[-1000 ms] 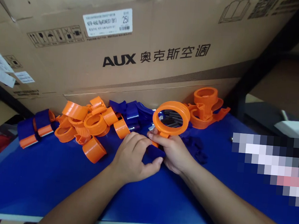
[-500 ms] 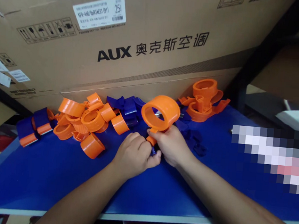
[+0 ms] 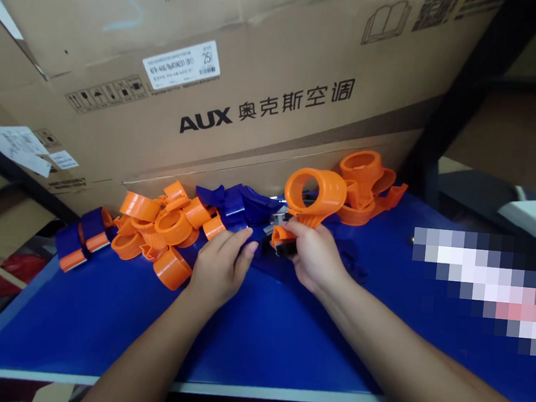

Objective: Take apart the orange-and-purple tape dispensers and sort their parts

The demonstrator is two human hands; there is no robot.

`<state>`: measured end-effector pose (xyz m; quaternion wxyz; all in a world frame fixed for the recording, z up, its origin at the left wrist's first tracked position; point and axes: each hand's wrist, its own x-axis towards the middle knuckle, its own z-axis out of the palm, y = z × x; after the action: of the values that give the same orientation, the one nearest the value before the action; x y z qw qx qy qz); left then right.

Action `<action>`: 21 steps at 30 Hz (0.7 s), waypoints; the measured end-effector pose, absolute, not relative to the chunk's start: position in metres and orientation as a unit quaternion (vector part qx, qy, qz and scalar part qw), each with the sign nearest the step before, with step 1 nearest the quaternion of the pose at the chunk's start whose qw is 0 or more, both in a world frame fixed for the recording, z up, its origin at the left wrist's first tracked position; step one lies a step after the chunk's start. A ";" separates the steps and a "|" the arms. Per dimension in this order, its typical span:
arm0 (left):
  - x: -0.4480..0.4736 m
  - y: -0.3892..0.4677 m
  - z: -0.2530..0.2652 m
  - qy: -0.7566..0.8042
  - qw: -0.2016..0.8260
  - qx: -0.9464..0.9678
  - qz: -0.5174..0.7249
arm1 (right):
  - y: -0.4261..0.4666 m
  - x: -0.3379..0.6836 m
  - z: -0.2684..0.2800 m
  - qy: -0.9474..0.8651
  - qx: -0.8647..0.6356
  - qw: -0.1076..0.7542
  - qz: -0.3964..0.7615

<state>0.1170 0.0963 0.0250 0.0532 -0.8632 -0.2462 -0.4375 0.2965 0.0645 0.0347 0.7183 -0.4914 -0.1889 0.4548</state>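
My right hand [image 3: 317,255] is closed around the lower part of an orange plastic tape dispenser [image 3: 337,194], its ring pointing up. A dark piece shows at the dispenser's lower end, beside small metal parts [image 3: 279,221] on the table. To the left, my left hand [image 3: 220,262] is apart from the dispenser, thumb and forefinger spread with nothing visible between them. Its fingertips are close to a heap of dark blue plastic parts [image 3: 235,201]. A pile of orange dispenser parts [image 3: 172,227] lies just left of that hand.
More orange parts [image 3: 360,165] are stacked at the back right. Blue-and-orange pieces [image 3: 83,241] lie at the far left of the blue tabletop [image 3: 237,342]. Behind stands a large cardboard box [image 3: 271,57]; a dark shelf post [image 3: 458,111] rises at the right.
My left hand has come away from the dispenser and moved left, its fingers parting. The dispenser has turned and shifted slightly right in my right hand. The view has tilted up.
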 end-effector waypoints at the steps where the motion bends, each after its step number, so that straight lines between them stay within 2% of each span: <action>1: 0.117 0.099 0.028 -0.262 0.050 -0.855 -0.444 | 0.065 0.296 0.033 -0.196 -0.495 0.714 0.455; 5: 0.119 0.113 0.045 -0.350 0.014 -0.816 -0.459 | 0.066 0.294 0.028 -0.214 -0.502 0.706 0.451; 12: 0.141 0.128 0.078 -0.429 -0.167 -0.788 -0.408 | 0.067 0.298 0.032 -0.201 -0.496 0.740 0.407; 21: 0.224 0.135 0.059 -0.412 -0.260 -0.834 -0.260 | 0.073 0.333 0.044 -0.119 -0.483 0.841 0.211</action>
<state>0.2241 0.1349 0.0585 -0.2600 -0.8339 -0.4117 -0.2598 0.3331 0.0735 0.0445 0.8414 -0.4832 -0.1189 0.2108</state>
